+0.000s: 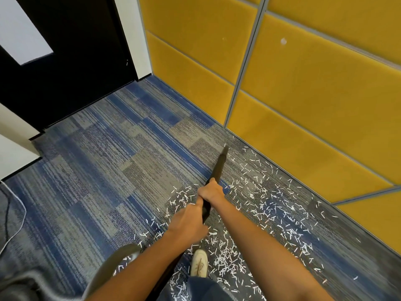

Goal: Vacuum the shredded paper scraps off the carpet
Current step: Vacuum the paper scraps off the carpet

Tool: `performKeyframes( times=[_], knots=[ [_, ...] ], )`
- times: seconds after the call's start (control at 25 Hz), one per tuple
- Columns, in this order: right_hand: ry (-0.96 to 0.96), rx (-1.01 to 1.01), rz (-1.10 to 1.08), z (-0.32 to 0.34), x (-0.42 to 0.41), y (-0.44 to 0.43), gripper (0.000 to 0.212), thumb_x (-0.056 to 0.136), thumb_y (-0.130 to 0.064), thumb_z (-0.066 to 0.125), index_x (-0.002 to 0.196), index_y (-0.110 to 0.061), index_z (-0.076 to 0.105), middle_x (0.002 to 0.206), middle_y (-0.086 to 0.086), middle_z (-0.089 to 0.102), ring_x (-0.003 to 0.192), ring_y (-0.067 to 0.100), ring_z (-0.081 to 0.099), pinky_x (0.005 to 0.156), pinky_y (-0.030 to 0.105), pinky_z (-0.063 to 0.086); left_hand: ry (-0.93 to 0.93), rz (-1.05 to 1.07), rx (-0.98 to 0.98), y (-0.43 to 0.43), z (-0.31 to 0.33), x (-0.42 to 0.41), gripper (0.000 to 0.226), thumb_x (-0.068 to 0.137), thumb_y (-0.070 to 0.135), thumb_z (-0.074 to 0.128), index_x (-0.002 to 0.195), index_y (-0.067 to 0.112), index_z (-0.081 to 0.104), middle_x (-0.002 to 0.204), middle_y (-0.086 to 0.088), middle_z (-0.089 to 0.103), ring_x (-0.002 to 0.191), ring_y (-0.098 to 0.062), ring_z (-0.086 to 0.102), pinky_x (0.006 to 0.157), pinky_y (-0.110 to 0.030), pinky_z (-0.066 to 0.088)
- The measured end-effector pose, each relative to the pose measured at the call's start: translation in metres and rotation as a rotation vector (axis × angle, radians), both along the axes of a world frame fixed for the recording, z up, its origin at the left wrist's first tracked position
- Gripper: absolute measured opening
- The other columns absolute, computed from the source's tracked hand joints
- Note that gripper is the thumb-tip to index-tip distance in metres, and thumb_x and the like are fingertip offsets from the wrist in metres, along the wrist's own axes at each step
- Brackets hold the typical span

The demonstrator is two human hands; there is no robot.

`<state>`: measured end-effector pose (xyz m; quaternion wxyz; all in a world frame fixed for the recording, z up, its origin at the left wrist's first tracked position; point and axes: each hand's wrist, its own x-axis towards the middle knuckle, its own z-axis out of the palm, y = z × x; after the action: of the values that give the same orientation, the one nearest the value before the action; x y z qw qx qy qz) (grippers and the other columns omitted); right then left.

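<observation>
White shredded paper scraps (267, 209) lie thickly scattered over the blue and grey carpet (104, 170), mostly from the centre to the lower right along the yellow wall. A black vacuum wand (219, 168) slants up and away from me, its narrow tip resting on the carpet at the far edge of the scraps. My right hand (211, 192) grips the wand higher up. My left hand (188, 222) grips it just behind, lower on the tube.
Yellow padded wall panels (303, 94) run along the right. A black door (71, 61) stands at the back left. A thin cable (15, 216) trails on the left carpet. My white shoe (199, 266) stands among the scraps.
</observation>
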<state>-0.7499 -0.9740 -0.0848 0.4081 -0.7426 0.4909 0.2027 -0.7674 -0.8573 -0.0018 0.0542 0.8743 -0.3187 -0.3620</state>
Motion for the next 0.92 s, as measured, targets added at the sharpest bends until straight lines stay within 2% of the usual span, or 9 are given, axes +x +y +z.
performKeyframes(
  times=[0.12,0.32,0.4,0.48,0.64,0.8,0.92],
  knots=[
    [-0.001,0.021,0.009,0.000,0.005,-0.006,0.071,0.089,-0.018,0.053,0.149,-0.010,0.017,0.113,0.012,0.056,0.084,0.021,0.053,0.067,0.029,0.044,-0.016,0.015,0.014,-0.007,-0.002,0.002,0.070,0.089,0.013,0.052,0.148,0.017,0.016,0.113,-0.009,0.059,0.104,-0.027,0.060,0.081,-0.034,0.050],
    [-0.001,0.181,-0.054,-0.005,0.000,-0.022,0.090,0.083,-0.010,0.058,0.153,-0.019,0.004,0.118,0.011,0.055,0.078,0.018,0.057,0.077,0.033,0.053,0.013,0.005,0.023,-0.022,-0.009,-0.003,0.068,0.091,0.016,0.056,0.147,0.015,0.017,0.110,-0.007,0.059,0.101,-0.025,0.060,0.072,-0.028,0.044],
    [-0.002,0.207,-0.101,-0.007,-0.003,-0.027,0.092,0.080,-0.013,0.062,0.152,-0.019,0.004,0.101,0.008,0.057,0.075,0.018,0.057,0.078,0.035,0.054,0.031,-0.002,0.003,-0.024,-0.010,-0.006,0.069,0.090,0.015,0.056,0.147,0.015,0.017,0.111,-0.008,0.059,0.102,-0.026,0.060,0.075,-0.030,0.046],
    [0.013,0.186,-0.129,-0.008,-0.008,-0.033,0.089,0.080,-0.012,0.063,0.150,-0.017,0.008,0.097,0.009,0.055,0.080,0.021,0.059,0.078,0.036,0.056,0.051,-0.027,-0.019,-0.024,-0.009,-0.010,0.070,0.089,0.013,0.055,0.147,0.014,0.017,0.112,-0.009,0.059,0.103,-0.027,0.060,0.078,-0.031,0.047],
    [0.072,0.081,-0.132,-0.006,-0.024,-0.044,0.073,0.082,-0.013,0.062,0.143,-0.009,0.023,0.102,0.011,0.050,0.077,0.021,0.053,0.066,0.030,0.047,0.047,-0.104,-0.031,-0.033,-0.005,-0.016,0.064,0.091,0.013,0.053,0.146,0.014,0.020,0.113,-0.009,0.059,0.102,-0.025,0.059,0.073,-0.028,0.044],
    [0.077,0.039,-0.158,-0.008,-0.031,-0.055,0.072,0.078,-0.017,0.066,0.140,-0.006,0.030,0.107,0.012,0.052,0.083,0.023,0.052,0.061,0.028,0.044,0.051,-0.152,-0.024,-0.045,-0.003,-0.018,0.067,0.089,0.014,0.054,0.147,0.013,0.019,0.114,-0.010,0.059,0.105,-0.028,0.059,0.080,-0.033,0.048],
    [0.072,0.033,-0.144,-0.010,-0.025,-0.058,0.069,0.078,-0.016,0.066,0.137,-0.006,0.034,0.105,0.011,0.053,0.068,0.016,0.051,0.047,0.023,0.038,0.051,-0.134,-0.008,-0.048,-0.005,-0.012,0.068,0.090,0.015,0.053,0.148,0.015,0.017,0.114,-0.010,0.058,0.106,-0.028,0.058,0.081,-0.033,0.047]
  ],
)
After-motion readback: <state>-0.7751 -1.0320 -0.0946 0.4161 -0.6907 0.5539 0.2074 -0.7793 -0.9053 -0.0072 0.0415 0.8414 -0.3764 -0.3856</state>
